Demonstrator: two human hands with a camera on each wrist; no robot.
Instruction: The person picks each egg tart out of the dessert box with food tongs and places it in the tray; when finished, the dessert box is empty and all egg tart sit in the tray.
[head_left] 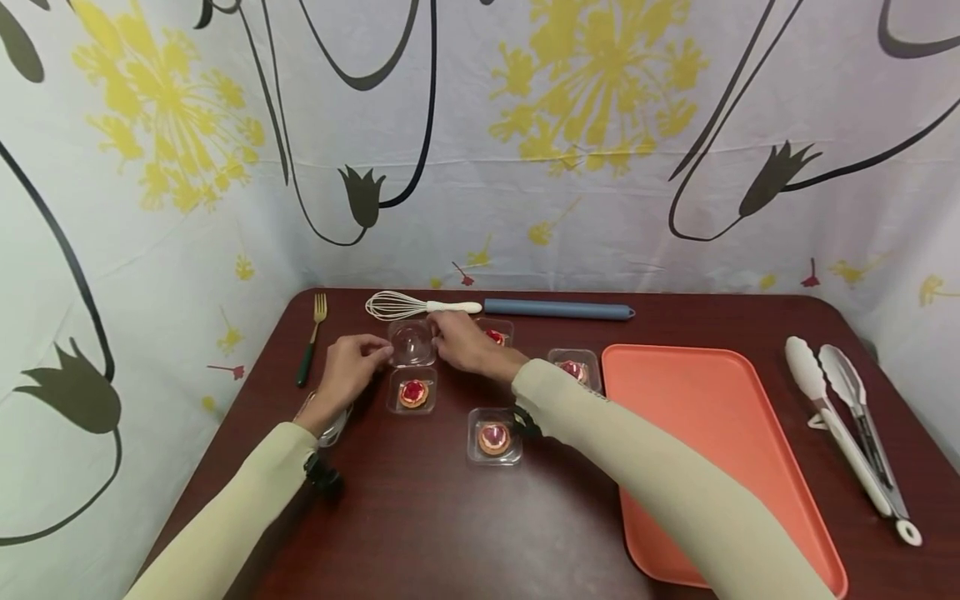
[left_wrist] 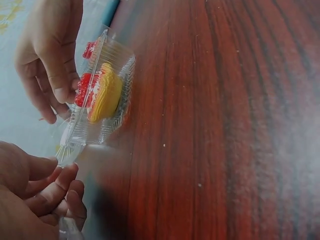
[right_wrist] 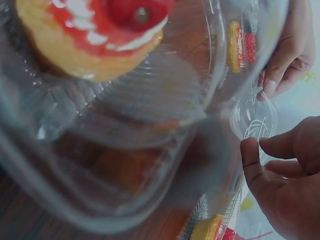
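Between my two hands is a clear plastic lid (head_left: 412,342) with a round dome, near the back left of the table. My left hand (head_left: 347,367) pinches its left edge between thumb and fingertips. My right hand (head_left: 459,340) has thumb and forefinger on the right edge. Just in front sits a small fruit tart (head_left: 413,393) in a clear square container (left_wrist: 127,87). Beside my right hand another tart (head_left: 495,337) is partly hidden by it. A third tart (head_left: 494,438) stands nearer, and a fourth (head_left: 573,371) is partly covered by my right sleeve.
A white whisk (head_left: 397,306) and a blue rolling pin (head_left: 558,309) lie along the back edge. At left are a green-handled fork (head_left: 307,350) and clear plastic (head_left: 333,432) under my left wrist. An orange tray (head_left: 690,392) and white-tipped tongs (head_left: 847,433) lie at right.
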